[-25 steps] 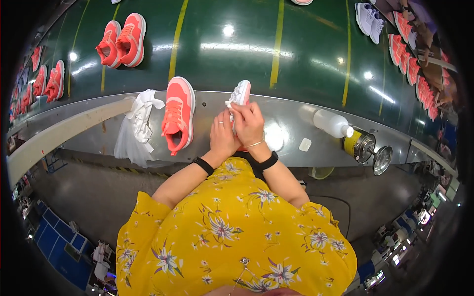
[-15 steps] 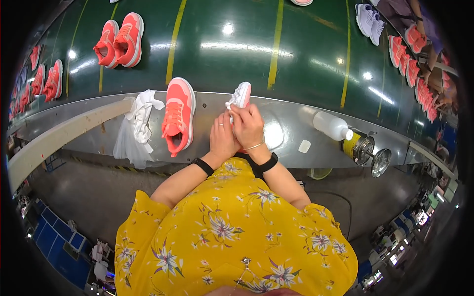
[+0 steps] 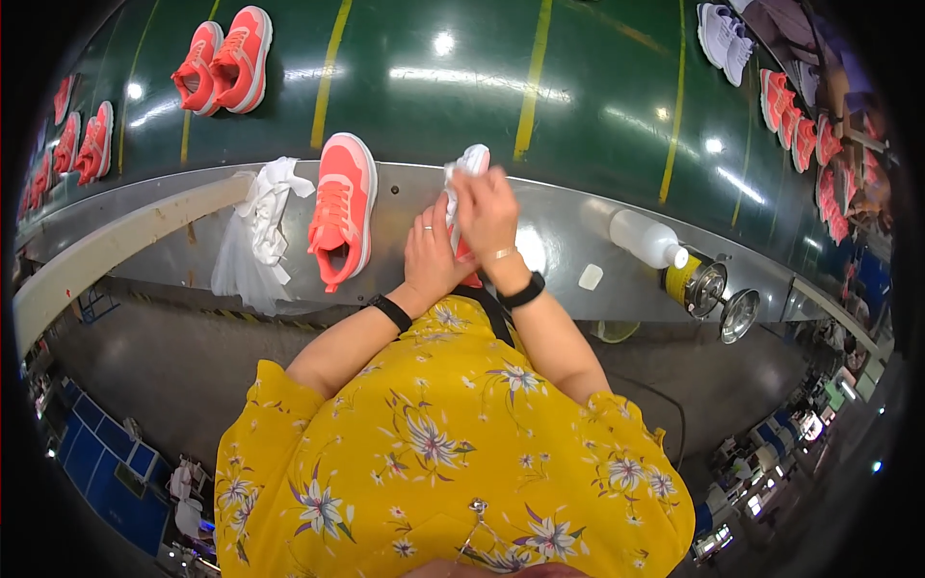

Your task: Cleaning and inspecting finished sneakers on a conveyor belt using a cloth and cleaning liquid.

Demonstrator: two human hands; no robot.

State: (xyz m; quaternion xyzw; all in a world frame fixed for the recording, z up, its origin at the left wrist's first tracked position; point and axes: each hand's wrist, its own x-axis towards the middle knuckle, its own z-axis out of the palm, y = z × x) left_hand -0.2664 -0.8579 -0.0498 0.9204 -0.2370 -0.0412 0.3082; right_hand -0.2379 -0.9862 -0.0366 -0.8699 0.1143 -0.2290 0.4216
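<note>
Close to my body, my left hand (image 3: 431, 252) grips a coral sneaker (image 3: 461, 241), most of it hidden under my hands. My right hand (image 3: 491, 217) lies over the same shoe with its fingers bent, slightly blurred. Its fingertips pinch a crumpled white cloth (image 3: 469, 161), which covers the upper part of the shoe. To the left of my hands, another coral sneaker (image 3: 339, 207) with a white sole rests upright on the metal ledge (image 3: 395, 231), toe pointing away from me. Neither hand touches it.
Left on the ledge lies a crumpled white cloth bundle (image 3: 270, 207) beside a beige bar (image 3: 125, 231). At right are a white bottle (image 3: 641, 236), a yellow can with a metal cup (image 3: 708, 284) and a small white piece (image 3: 591, 276). The green conveyor (image 3: 434, 116) carries coral sneakers (image 3: 222, 63) and lilac sneakers (image 3: 723, 40).
My right hand has moved slightly up and right along the shoe, with the white cloth. In the picture, the sneakers on the left of the belt sit a little higher and farther left.
</note>
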